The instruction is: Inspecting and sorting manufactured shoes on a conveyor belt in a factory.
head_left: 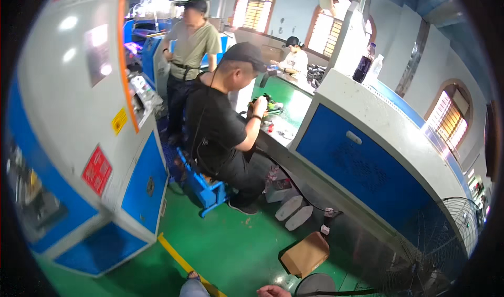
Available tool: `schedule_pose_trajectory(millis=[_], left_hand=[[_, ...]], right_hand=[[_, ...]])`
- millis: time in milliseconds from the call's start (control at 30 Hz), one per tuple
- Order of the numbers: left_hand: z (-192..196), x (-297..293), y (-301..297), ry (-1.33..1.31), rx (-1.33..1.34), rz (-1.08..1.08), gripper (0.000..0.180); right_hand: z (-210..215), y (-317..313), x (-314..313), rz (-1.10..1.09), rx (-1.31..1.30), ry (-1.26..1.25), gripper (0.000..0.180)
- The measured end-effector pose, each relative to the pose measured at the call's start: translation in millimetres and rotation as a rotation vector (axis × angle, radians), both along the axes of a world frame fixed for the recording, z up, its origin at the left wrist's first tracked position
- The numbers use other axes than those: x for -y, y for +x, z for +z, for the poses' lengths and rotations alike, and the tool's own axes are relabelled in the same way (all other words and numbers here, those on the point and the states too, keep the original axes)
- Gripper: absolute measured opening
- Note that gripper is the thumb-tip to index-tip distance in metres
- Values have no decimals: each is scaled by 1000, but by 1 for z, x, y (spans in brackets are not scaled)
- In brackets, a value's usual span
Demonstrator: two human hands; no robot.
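My right hand [273,291] shows only in part at the lower edge, its fingers pointing left. Whether it holds anything is cut off from view. Just right of it is a dark round flat thing [316,284], perhaps a stool seat; I cannot tell if they touch. Beyond the hand, an open brown cardboard box [305,254] lies on the floor. My left hand is out of the picture. To the left, a light blue trouser leg [193,288] with a foot enters from below.
A person in black [220,118] sits on a blue stool [209,192], handling a small green and black item at a workbench [296,98]. Another person [194,50] stands behind. Blue and white machines [362,150] flank the green floor [210,239]. A wire fan guard [436,244] stands right.
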State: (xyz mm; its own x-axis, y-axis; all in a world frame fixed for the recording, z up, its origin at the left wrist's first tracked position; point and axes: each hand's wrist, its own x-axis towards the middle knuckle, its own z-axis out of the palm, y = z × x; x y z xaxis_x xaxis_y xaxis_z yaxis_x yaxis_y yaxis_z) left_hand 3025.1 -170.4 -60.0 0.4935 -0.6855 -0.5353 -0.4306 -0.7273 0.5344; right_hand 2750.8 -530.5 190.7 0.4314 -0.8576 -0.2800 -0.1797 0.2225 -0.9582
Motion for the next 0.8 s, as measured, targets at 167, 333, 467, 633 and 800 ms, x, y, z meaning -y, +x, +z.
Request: schedule_pose_trajectory(millis=[167,333,467,633,800], left_hand=[[36,169,128,-580,-371,-32,38],[38,295,162,-332,-181,1,38],[75,378,143,-5,-161,167,43],[99,548,162,-13,-133,125,41],[102,800,209,-303,-54,-211,38]], right_hand=[[25,102,168,20,134,10,21],[-14,238,459,-286,302,-319,12],[-54,320,719,-658,-192,-488,23],[-109,333,902,-432,-900,-649,36],[-140,335,992,-402,-777,-497,50]])
